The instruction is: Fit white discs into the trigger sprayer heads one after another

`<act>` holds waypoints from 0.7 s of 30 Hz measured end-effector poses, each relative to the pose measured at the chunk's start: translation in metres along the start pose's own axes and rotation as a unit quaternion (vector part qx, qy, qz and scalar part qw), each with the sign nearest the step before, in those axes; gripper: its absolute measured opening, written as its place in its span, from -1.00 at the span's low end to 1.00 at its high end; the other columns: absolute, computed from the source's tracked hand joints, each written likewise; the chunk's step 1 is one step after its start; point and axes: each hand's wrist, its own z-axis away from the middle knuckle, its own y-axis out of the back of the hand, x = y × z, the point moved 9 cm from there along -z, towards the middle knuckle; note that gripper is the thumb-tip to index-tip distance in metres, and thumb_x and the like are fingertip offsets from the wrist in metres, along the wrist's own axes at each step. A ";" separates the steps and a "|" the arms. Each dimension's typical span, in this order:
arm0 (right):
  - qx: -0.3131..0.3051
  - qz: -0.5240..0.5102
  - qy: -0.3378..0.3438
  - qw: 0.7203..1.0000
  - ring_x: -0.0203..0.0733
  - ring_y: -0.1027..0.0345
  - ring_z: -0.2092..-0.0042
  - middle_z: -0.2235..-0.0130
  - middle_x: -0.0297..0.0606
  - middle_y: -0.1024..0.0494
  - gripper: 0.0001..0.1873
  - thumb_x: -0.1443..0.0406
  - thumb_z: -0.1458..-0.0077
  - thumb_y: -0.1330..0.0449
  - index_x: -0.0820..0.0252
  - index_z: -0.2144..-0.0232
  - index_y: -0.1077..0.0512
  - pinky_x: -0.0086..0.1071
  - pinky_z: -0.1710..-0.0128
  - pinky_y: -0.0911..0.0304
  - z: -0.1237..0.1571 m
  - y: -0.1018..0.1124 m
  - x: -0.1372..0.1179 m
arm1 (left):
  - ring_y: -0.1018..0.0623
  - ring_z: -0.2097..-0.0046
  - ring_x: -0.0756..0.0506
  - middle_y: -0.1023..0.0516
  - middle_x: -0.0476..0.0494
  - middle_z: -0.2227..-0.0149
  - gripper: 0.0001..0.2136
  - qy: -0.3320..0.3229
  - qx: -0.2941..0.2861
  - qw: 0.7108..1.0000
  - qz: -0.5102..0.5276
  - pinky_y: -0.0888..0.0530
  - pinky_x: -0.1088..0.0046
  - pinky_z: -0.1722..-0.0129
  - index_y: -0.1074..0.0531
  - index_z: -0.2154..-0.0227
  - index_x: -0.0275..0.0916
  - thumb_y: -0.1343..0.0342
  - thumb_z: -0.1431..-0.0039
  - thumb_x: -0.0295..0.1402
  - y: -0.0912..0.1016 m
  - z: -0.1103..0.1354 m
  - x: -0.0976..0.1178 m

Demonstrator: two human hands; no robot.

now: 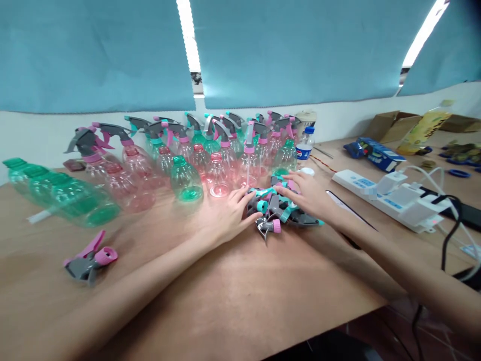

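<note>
A heap of grey spray trigger heads [276, 213] with pink and teal nozzles lies on the brown table [233, 296]. My left hand [227, 215] rests at the heap's left edge, fingers spread and touching the heads. My right hand [306, 193] lies flat over the heap's right side, fingers stretched out. Neither hand visibly grips anything. Behind the heap stand several pink and green plastic bottles [186, 180], many with trigger heads fitted, some with bare necks.
One loose trigger head [90, 258] lies at the front left. Green bottles [56, 193] lie on their sides at the far left. A white power strip [391, 198] with plugs and cables sits at the right, and cardboard boxes [391, 123] stand behind it.
</note>
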 end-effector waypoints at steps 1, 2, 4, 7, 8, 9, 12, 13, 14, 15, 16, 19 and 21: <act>-0.020 0.000 -0.009 1.000 0.17 -0.14 -0.15 -0.08 0.08 -0.35 -0.36 -0.10 -0.13 0.00 0.28 0.00 -0.37 0.02 -0.11 -0.05 -0.008 -0.005 0.010 | -0.23 -0.21 -0.26 -0.22 -0.37 -0.20 -0.52 0.007 -0.013 1.000 -0.009 -0.25 0.02 -0.15 -0.21 -0.12 -0.31 -0.03 -0.22 -0.15 -0.004 0.000 0.000; -0.037 -0.001 -0.011 0.999 0.18 -0.16 -0.14 -0.06 0.07 -0.38 -0.35 -0.11 -0.15 0.05 0.28 0.00 -0.38 0.01 -0.09 -0.06 -0.015 -0.009 0.016 | -0.22 -0.22 -0.27 -0.21 -0.38 -0.20 -0.51 0.013 -0.024 1.000 -0.015 -0.23 0.01 -0.15 -0.21 -0.12 -0.31 -0.02 -0.22 -0.14 -0.007 0.000 -0.001; -0.083 -0.012 -0.006 0.996 0.10 -0.29 -0.06 0.01 -0.02 -0.47 -0.34 -0.13 -0.19 0.18 0.21 0.06 -0.43 -0.09 -0.02 -0.16 -0.025 -0.018 0.020 | -0.21 -0.22 -0.28 -0.22 -0.38 -0.20 -0.51 0.018 -0.031 0.999 -0.019 -0.21 0.00 -0.16 -0.21 -0.13 -0.32 -0.02 -0.22 -0.14 -0.011 0.001 0.000; -0.135 -0.024 0.005 0.991 0.02 -0.42 0.09 0.14 -0.13 -0.56 -0.29 -0.17 -0.18 0.26 0.13 0.21 -0.51 -0.20 0.10 -0.25 -0.030 -0.027 0.015 | -0.22 -0.21 -0.28 -0.24 -0.38 -0.17 -0.53 0.019 -0.028 0.999 -0.020 -0.22 0.00 -0.16 -0.23 -0.11 -0.32 -0.01 -0.23 -0.17 -0.009 0.004 0.002; -0.145 -0.025 0.006 0.989 0.01 -0.43 0.13 0.18 -0.14 -0.58 -0.27 -0.18 -0.17 0.27 0.13 0.26 -0.52 -0.20 0.13 -0.26 -0.030 -0.029 0.012 | -0.23 -0.21 -0.28 -0.25 -0.37 -0.17 -0.54 0.020 -0.027 0.999 -0.020 -0.23 0.00 -0.15 -0.23 -0.11 -0.31 -0.01 -0.23 -0.17 -0.008 0.005 0.002; -0.151 -0.025 0.006 0.988 0.01 -0.44 0.17 0.21 -0.14 -0.58 -0.26 -0.18 -0.16 0.28 0.13 0.29 -0.52 -0.21 0.16 -0.27 -0.029 -0.030 0.010 | -0.23 -0.20 -0.28 -0.25 -0.36 -0.16 -0.55 0.021 -0.027 0.999 -0.019 -0.24 0.00 -0.14 -0.23 -0.10 -0.30 -0.02 -0.23 -0.18 -0.007 0.007 0.002; -0.158 -0.024 0.011 0.987 -0.03 -0.45 0.23 0.26 -0.16 -0.59 -0.24 -0.18 -0.17 0.31 0.13 0.35 -0.52 -0.22 0.21 -0.27 -0.024 -0.033 0.002 | -0.24 -0.19 -0.26 -0.25 -0.33 -0.15 -0.57 0.016 -0.023 1.000 -0.014 -0.27 0.01 -0.13 -0.23 -0.10 -0.27 -0.02 -0.23 -0.19 -0.004 0.013 0.003; -0.159 -0.023 0.016 0.987 -0.04 -0.45 0.23 0.27 -0.17 -0.59 -0.26 -0.17 -0.17 0.30 0.12 0.36 -0.52 -0.23 0.21 -0.27 -0.022 -0.035 -0.001 | -0.24 -0.19 -0.26 -0.25 -0.33 -0.15 -0.57 0.012 -0.020 1.000 -0.012 -0.28 0.01 -0.12 -0.22 -0.10 -0.27 -0.01 -0.23 -0.19 -0.002 0.015 0.004; -0.160 -0.020 0.020 0.987 -0.04 -0.44 0.23 0.28 -0.17 -0.58 -0.27 -0.17 -0.18 0.29 0.12 0.37 -0.51 -0.23 0.21 -0.26 -0.020 -0.036 -0.003 | -0.24 -0.19 -0.26 -0.24 -0.33 -0.15 -0.57 0.008 -0.018 1.000 -0.009 -0.29 0.02 -0.11 -0.22 -0.10 -0.26 -0.01 -0.23 -0.19 -0.001 0.018 0.005; -0.159 -0.016 0.025 0.987 -0.04 -0.43 0.22 0.29 -0.17 -0.58 -0.28 -0.17 -0.18 0.27 0.12 0.38 -0.51 -0.23 0.21 -0.26 -0.019 -0.038 -0.005 | -0.24 -0.19 -0.25 -0.24 -0.33 -0.14 -0.58 0.005 -0.017 1.000 -0.007 -0.30 0.02 -0.11 -0.22 -0.10 -0.26 -0.01 -0.23 -0.19 0.000 0.021 0.006; -0.158 -0.010 0.029 0.987 -0.04 -0.43 0.22 0.31 -0.17 -0.57 -0.29 -0.16 -0.18 0.26 0.12 0.39 -0.51 -0.23 0.22 -0.25 -0.019 -0.039 -0.007 | -0.25 -0.18 -0.25 -0.25 -0.33 -0.13 -0.58 0.003 -0.018 1.000 -0.005 -0.31 0.02 -0.10 -0.22 -0.09 -0.26 -0.01 -0.23 -0.20 0.001 0.023 0.006; -0.146 0.010 0.037 0.988 -0.03 -0.41 0.25 0.40 -0.15 -0.53 -0.33 -0.13 -0.20 0.24 0.13 0.36 -0.51 -0.24 0.24 -0.23 -0.022 -0.041 -0.009 | -0.26 -0.17 -0.26 -0.24 -0.35 -0.13 -0.58 0.008 -0.023 1.000 -0.007 -0.31 0.01 -0.09 -0.22 -0.09 -0.26 -0.02 -0.23 -0.20 0.005 0.031 0.007; -0.140 0.019 0.044 0.989 -0.02 -0.41 0.24 0.41 -0.15 -0.52 -0.38 -0.09 -0.22 0.21 0.12 0.29 -0.51 -0.26 0.24 -0.21 -0.029 -0.042 -0.010 | -0.24 -0.19 -0.28 -0.21 -0.35 -0.16 -0.56 0.014 -0.026 0.999 -0.011 -0.29 0.01 -0.11 -0.20 -0.11 -0.25 -0.02 -0.22 -0.20 0.007 0.036 0.007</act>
